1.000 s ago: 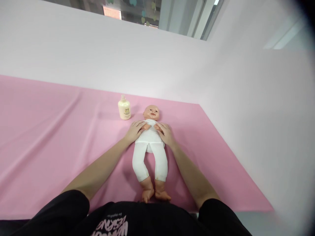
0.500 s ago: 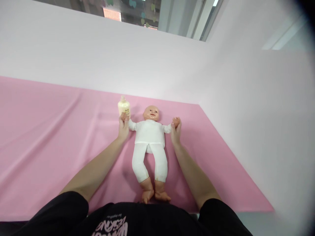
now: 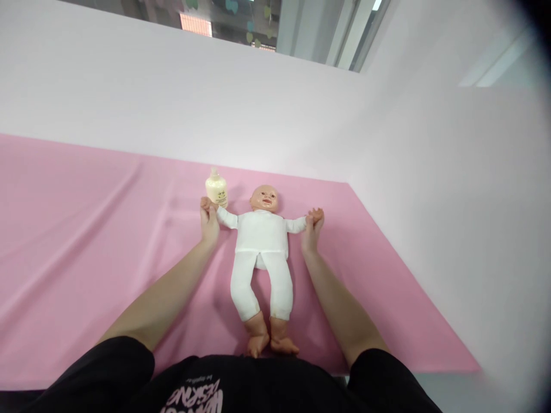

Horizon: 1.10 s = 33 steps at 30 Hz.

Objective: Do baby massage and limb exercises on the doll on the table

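Observation:
A baby doll point(image 3: 262, 232) in a white top and white trousers lies on its back, head away from me and bare feet toward me. Its arms are stretched out to both sides. My left hand point(image 3: 209, 222) is closed around the doll's hand and wrist on the left. On the other side, my right hand point(image 3: 310, 230) grips the doll's other wrist, and the doll's small fingers show above my thumb. Just behind my left hand stands a pale yellow bottle point(image 3: 216, 188) with a cap, its lower part partly covered.
The doll lies on a pink sheet point(image 3: 129, 246) with creases at the left. A white wall point(image 3: 172, 97) rises behind it, and another white wall point(image 3: 430, 172) runs along the right. Above the back wall is a window point(image 3: 241, 23).
Both my hands have moved outward, drawing the doll's arms straighter and wider apart. Its body, head and legs, and the bottle, stay in place.

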Each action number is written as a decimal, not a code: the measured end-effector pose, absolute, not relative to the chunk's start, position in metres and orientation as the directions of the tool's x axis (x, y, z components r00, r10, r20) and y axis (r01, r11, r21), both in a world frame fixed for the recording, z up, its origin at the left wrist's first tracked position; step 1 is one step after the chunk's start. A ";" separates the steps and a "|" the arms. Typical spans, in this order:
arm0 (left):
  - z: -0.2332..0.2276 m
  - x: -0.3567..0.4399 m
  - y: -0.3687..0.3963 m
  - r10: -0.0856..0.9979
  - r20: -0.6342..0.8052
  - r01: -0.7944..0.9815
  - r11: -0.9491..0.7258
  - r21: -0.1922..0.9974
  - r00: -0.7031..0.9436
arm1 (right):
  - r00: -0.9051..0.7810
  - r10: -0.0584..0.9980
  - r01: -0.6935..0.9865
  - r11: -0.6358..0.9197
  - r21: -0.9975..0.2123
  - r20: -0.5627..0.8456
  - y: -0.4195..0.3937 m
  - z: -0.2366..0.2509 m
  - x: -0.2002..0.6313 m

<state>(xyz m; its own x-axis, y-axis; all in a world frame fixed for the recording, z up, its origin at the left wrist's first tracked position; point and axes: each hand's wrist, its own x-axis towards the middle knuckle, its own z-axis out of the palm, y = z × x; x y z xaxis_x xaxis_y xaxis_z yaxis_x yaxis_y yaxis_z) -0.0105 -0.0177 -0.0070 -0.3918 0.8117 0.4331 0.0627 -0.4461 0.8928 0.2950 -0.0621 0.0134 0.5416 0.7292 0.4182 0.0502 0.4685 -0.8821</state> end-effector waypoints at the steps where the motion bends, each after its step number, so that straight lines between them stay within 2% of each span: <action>1: 0.000 -0.006 -0.024 0.801 0.476 0.096 -0.476 0.874 -0.364 | 0.485 0.740 0.103 0.482 -0.870 0.467 -0.067 0.016 0.290; 3: 0.010 0.003 -0.035 0.780 0.581 0.193 -0.548 0.814 -0.234 | 0.340 0.773 0.222 0.487 -0.845 0.536 -0.074 0.020 0.281; 5: 0.017 0.011 -0.043 0.770 0.638 0.309 -0.602 0.736 -0.018 | 0.107 0.804 0.375 0.512 -0.773 0.584 -0.078 0.022 0.275; 8: 0.020 0.021 -0.049 0.735 0.592 0.482 -0.671 0.563 0.331 | -0.220 0.784 0.564 0.587 -0.580 0.580 -0.081 0.024 0.270; 11: 0.020 0.026 -0.051 0.711 0.544 0.565 -0.695 0.445 0.446 | -0.268 0.768 0.630 0.596 -0.498 0.581 -0.081 0.025 0.268; 14: 0.021 0.027 -0.052 0.713 0.545 0.571 -0.692 0.442 0.442 | -0.256 0.768 0.618 0.597 -0.511 0.588 -0.080 0.024 0.268; 17: 0.021 0.026 -0.052 0.730 0.578 0.546 -0.670 0.503 0.364 | -0.169 0.793 0.542 0.571 -0.617 0.585 -0.078 0.021 0.271; 20: 0.019 0.022 -0.050 0.767 0.622 0.433 -0.620 0.654 0.158 | 0.048 0.829 0.339 0.511 -0.790 0.557 -0.075 0.019 0.276; 22: 0.016 0.017 -0.044 0.796 0.605 0.306 -0.573 0.760 -0.015 | 0.225 0.819 0.187 0.495 -0.848 0.528 -0.070 0.018 0.282; 25: 0.010 0.005 -0.031 0.845 0.435 0.092 -0.428 0.899 -0.311 | 0.482 0.766 0.022 0.475 -0.880 0.426 -0.061 0.014 0.296; 27: 0.005 -0.005 -0.021 0.854 0.258 -0.053 -0.314 0.948 -0.452 | 0.619 0.738 -0.092 0.408 -0.909 0.268 -0.053 0.009 0.306; 30: -0.002 -0.015 -0.009 0.841 0.104 -0.157 -0.218 0.963 -0.530 | 0.700 0.712 -0.221 0.297 -0.929 0.061 -0.043 0.001 0.317; 31: -0.004 -0.016 -0.007 0.838 0.099 -0.161 -0.216 0.963 -0.537 | 0.704 0.709 -0.231 0.286 -0.930 0.043 -0.042 0.000 0.319; 33: -0.004 -0.016 -0.008 0.837 0.130 -0.150 -0.244 0.958 -0.531 | 0.697 0.711 -0.191 0.316 -0.929 0.098 -0.043 0.000 0.317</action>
<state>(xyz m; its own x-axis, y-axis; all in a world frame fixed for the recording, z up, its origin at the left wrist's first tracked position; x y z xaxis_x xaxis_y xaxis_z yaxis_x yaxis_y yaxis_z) -0.0160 -0.0076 -0.0041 -0.5308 0.8374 0.1300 -0.1501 -0.2439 0.9581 0.3172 -0.0428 0.0001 0.6967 0.7106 0.0981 -0.1910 0.3156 -0.9295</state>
